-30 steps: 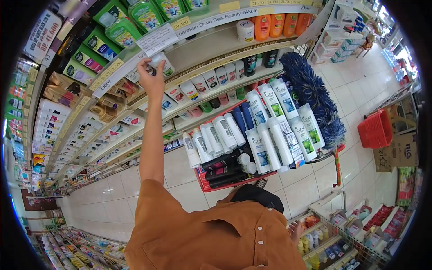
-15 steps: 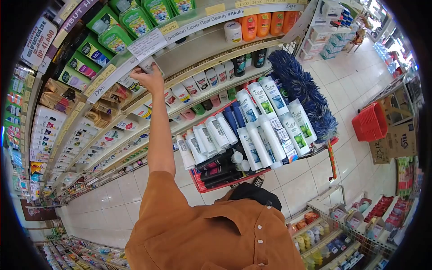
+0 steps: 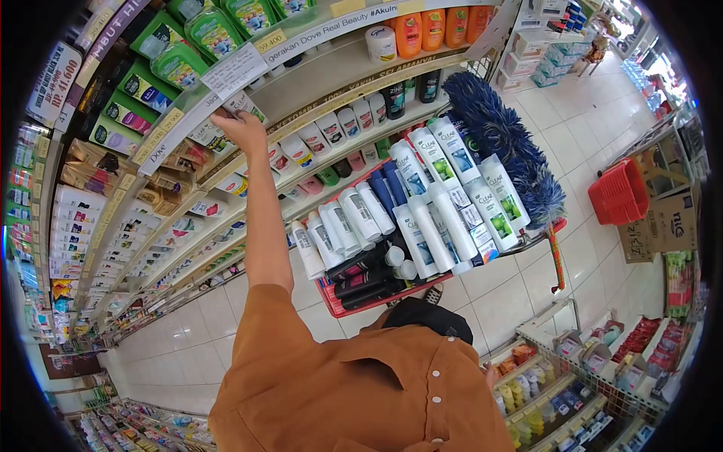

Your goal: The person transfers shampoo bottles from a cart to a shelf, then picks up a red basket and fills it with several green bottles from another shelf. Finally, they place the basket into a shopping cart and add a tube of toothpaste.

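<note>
My left hand point(image 3: 242, 132) reaches up to the shelf under the Dove price strip. Its thumb and fingers are apart, partly bent, beside a white labelled bottle point(image 3: 247, 107) at the shelf front. The hand's inner side is hidden, and I see nothing clearly gripped. More pale bottles point(image 3: 211, 136) stand left of the fingers, partly behind the strip. Only a sliver of my right hand point(image 3: 491, 375) shows past the shirt at lower right; its fingers are hidden. White Clear bottles point(image 3: 434, 157) and dark bottles point(image 3: 369, 282) fill the red shopping cart point(image 3: 360, 305) before me.
A blue fluffy duster point(image 3: 501, 143) lies along the cart's right side. Green bottles point(image 3: 215, 34) line the upper shelf, orange ones point(image 3: 433, 32) its right part. Red baskets point(image 3: 619, 197) and a cardboard box point(image 3: 672, 226) stand at right. Another display rack point(image 3: 561, 407) is at lower right.
My left hand's fingers have shifted off the white bottle toward its left side. The bottle now shows its label to the right of them. The whole view has shifted slightly.
</note>
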`<control>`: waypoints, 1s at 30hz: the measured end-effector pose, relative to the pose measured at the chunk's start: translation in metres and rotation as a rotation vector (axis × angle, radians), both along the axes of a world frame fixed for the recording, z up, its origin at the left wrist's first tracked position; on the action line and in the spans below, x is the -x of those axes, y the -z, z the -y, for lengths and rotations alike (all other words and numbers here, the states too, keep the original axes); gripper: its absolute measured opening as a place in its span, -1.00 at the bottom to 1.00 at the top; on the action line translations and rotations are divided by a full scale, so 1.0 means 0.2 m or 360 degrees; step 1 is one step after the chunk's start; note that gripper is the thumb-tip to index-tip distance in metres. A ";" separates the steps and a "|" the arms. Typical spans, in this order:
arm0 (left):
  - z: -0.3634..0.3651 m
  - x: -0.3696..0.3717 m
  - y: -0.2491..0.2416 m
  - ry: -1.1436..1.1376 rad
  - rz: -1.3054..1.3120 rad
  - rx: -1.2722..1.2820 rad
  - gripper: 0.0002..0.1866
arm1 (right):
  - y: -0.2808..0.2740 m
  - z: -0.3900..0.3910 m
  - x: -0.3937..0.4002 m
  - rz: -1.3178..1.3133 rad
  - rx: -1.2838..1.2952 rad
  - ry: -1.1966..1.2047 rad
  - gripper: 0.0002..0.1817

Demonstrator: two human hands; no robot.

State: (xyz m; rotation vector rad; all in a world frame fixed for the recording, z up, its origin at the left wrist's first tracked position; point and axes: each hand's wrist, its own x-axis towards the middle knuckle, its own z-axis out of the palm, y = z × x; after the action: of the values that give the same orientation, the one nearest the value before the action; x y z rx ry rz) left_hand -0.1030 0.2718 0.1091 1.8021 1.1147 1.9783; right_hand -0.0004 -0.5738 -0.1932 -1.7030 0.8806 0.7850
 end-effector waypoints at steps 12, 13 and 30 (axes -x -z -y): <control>0.13 -0.05 0.25 -0.0388 -0.0284 0.0179 -0.24 | -0.05 -0.10 -0.05 -0.0025 0.0082 -0.0169 -0.47; 0.12 -0.05 0.26 -0.0408 -0.0295 0.0196 -0.22 | -0.05 -0.10 -0.06 -0.0031 0.0092 -0.0166 -0.45; -0.01 0.16 0.02 -0.0969 -0.0835 -0.0127 -0.56 | -0.07 -0.15 -0.07 -0.0054 0.0188 -0.0389 -0.44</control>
State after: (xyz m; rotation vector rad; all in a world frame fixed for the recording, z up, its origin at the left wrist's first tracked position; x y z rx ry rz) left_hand -0.1342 0.2732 0.1042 2.3052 1.9639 1.8829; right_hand 0.0130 -0.5440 -0.1785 -1.9314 0.7626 0.9423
